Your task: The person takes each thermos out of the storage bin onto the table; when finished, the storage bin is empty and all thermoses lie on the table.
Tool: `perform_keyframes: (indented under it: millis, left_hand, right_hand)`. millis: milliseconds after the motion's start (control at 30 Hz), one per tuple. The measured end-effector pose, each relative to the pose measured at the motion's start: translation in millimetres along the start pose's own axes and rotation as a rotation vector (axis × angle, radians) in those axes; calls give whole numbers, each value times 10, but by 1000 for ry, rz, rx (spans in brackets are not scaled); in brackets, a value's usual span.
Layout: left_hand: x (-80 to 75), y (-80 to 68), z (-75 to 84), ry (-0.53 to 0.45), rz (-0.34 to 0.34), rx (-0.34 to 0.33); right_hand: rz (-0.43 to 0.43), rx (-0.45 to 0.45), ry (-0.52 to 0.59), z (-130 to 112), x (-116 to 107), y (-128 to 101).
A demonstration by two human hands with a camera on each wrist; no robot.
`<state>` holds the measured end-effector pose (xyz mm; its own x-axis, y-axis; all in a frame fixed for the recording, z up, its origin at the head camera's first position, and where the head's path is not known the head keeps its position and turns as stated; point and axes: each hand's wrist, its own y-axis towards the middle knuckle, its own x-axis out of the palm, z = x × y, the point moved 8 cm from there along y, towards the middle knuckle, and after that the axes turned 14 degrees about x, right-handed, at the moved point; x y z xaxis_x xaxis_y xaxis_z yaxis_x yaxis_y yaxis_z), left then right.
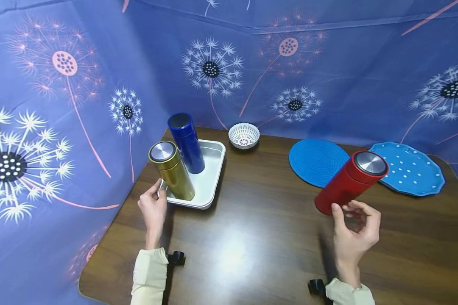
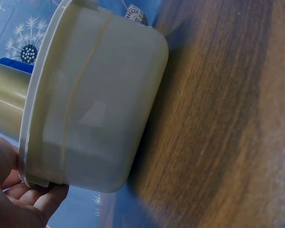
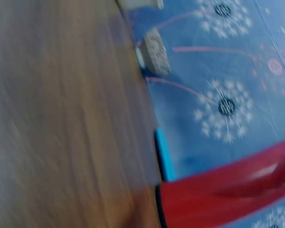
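Both hands are at work on the dark wooden tabletop. Left hand pinches the near-left rim of the shallow white rectangular metal tray, thumb on top of the edge and fingers curled underneath it. Right hand sits just below the red cylindrical flask with a silver steel lid, its fingers loosely curled and its thumb tip at the flask's base; whether the thumb actually touches the flask cannot be told. That red flask stands right of centre, leaning away to the right, its lid overlapping the edge of the blue plate in the head view.

Inside the tray stand a gold cylindrical flask with a silver lid at the near end and a dark blue cylindrical flask behind it. Beyond the tray, near the backdrop, is a small white lattice-patterned bowl. A round blue woven mat lies behind the red flask, and a blue white-dotted scalloped plate lies to its right. A blue dandelion-print cloth backdrop surrounds the tabletop.
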<state>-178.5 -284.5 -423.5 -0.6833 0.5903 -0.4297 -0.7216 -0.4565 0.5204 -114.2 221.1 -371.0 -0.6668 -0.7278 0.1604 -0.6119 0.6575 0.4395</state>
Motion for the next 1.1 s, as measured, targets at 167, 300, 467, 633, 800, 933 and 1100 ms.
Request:
perform_keyframes:
  millis: [167, 300, 467, 633, 800, 933, 1100]
  left_hand:
    - [64, 9, -12, -24, -16, -15]
    - [107, 13, 3, -51, -20, -11]
    - [145, 28, 6, -72, -24, -7]
    - [131, 36, -18, -81, -11, -14]
    - [125, 36, -59, -81, -16, -3]
    - [97, 34, -101, -75, -7, -11]
    - [60, 34, -145, -66, 2, -9]
  right_hand:
    - [-102, -55, 19, -20, 203, -156]
    - [-208, -59, 4, -15, 396, -265]
    - [-349, -67, 38, -116, 747, -364]
    - [-462, -53, 14, -177, 1131, -475]
    - [-555, -12, 19, -174, 1486, -605]
    - [-647, 53, 42, -167, 1781, -731]
    - [-730, 122, 88, -180, 2127, -897]
